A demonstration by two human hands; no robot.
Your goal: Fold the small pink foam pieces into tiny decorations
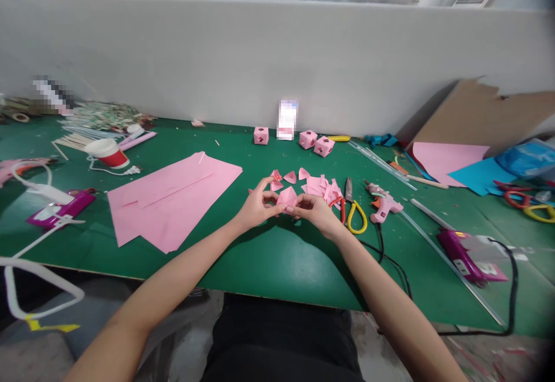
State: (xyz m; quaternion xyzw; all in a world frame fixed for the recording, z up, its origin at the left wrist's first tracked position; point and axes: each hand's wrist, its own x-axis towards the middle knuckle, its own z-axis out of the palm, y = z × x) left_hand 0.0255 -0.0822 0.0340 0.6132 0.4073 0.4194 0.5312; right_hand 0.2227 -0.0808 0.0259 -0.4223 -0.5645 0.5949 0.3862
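Note:
Between my two hands I hold a small folded pink paper piece (287,197), a little above the green table. My left hand (259,204) pinches its left side and my right hand (313,211) its right lower edge. Just beyond my fingers lie small folded pink paper triangles (290,177). Cut pink paper pieces (319,188) are piled past my right hand. Scissors with yellow and red handles (356,217) lie to the right of that hand, and beyond them a pink glue gun (384,204) with a black cord.
Pink paper cubes (261,135) stand at the back beside a phone (287,120). Large pink sheets (173,203) cover the left. A red and white cup (108,152), purple power strips (468,258), clear sticks (451,272) and cardboard (481,116) lie around the green table (277,266).

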